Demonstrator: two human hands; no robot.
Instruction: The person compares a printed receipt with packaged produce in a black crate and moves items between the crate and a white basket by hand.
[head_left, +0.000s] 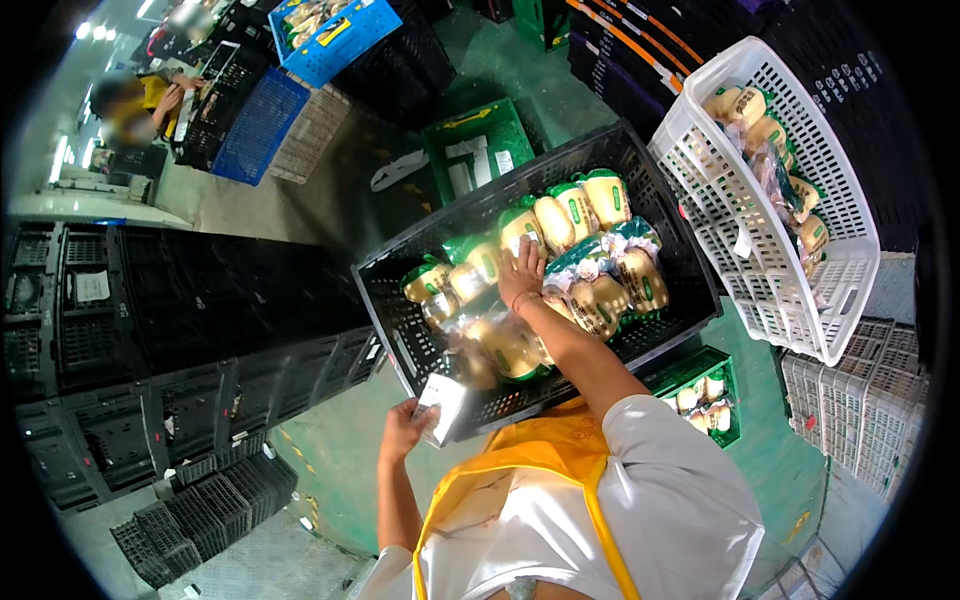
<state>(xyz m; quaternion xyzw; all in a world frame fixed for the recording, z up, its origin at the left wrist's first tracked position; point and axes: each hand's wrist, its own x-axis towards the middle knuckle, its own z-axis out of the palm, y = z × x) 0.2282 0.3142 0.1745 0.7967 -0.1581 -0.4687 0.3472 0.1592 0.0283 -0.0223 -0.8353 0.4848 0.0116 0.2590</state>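
In front of me is a black plastic crate (390, 322) with several pale-yellow packs of produce (604, 196) in clear, green-topped bags. The packs lie in two rows, and some bear printed writing. My right hand (521, 276) reaches over the front row, fingers spread, touching a pack in the back row. A small white label (523, 241) shows by its fingertips. At the crate's near left corner, my left hand (411, 431) pinches a stack of white paper labels (441, 405) that bears writing. Glare blurs the packs left of my right hand.
A white basket (847, 300) with more packs stands at right, above stacked pale crates (840, 405). Green crates (517, 135), (731, 375) are on the floor behind and beside me. Black crates (195, 307) line the left. Another person (150, 101) works by crates at upper left.
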